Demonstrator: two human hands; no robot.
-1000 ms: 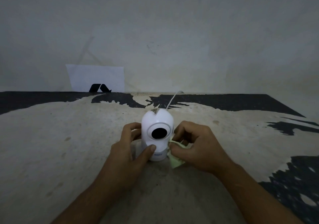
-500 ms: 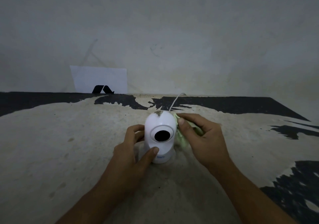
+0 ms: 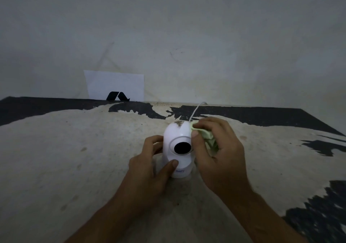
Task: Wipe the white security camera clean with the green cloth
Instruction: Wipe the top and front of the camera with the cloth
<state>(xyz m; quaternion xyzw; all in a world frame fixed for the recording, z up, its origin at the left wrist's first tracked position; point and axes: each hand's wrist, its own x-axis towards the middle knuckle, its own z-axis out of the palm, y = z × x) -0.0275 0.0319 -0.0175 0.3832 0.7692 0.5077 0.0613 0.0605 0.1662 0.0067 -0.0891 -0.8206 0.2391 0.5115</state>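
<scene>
Grime [image 3: 179, 123] remains on the white security camera [image 3: 177, 145], upright mid-table; I judge wiping unfinished. My left hand [image 3: 149, 169] clasps its base; my right hand [image 3: 217, 149] pinches the green cloth [image 3: 210, 139] against its right side.

The scene is dim and greyish, with no light source visible. The white camera [image 3: 177, 145] is the brightest spot at centre. Corners darken, the bench's [image 3: 56, 158] far edge bows, and detail is soft throughout.
</scene>
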